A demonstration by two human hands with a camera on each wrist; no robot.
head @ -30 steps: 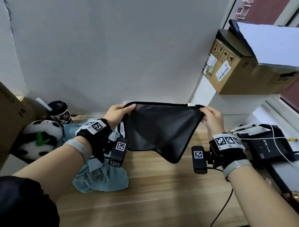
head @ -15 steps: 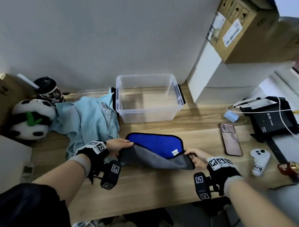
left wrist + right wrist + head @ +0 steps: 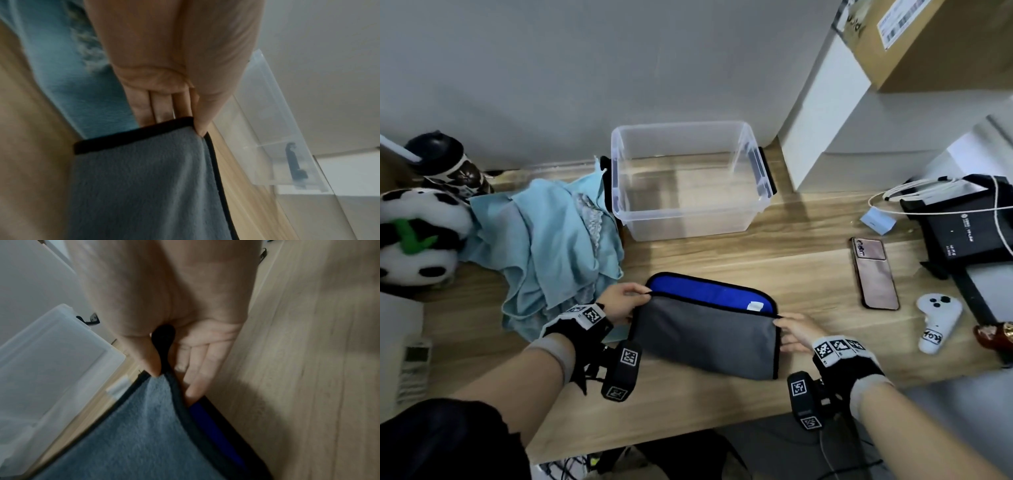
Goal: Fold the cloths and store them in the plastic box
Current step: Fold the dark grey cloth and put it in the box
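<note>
A grey cloth (image 3: pixel 705 335) with black trim and a blue inner side lies on the wooden desk (image 3: pixel 722 411), its grey layer folded over the blue one, which shows as a strip along the far edge. My left hand (image 3: pixel 625 301) pinches the fold's left corner between thumb and fingers (image 3: pixel 162 112). On the other side my right hand (image 3: pixel 792 330) pinches the right corner of that cloth (image 3: pixel 148 426). The empty clear plastic box (image 3: pixel 688 178) stands behind the cloth near the wall. A heap of light blue cloths (image 3: pixel 544 246) lies left of the box.
A panda plush (image 3: pixel 414 233) and a dark cup (image 3: pixel 445 164) sit at far left. To the right lie a phone (image 3: pixel 873 272), a white controller (image 3: pixel 936 322), a black device with cables (image 3: pixel 969 226) and a white block under a cardboard box (image 3: pixel 928 37).
The cloth came down from mid-air onto the desk and was folded, grey over blue. In the last half second both hands drew the grey layer flatter across the blue one.
</note>
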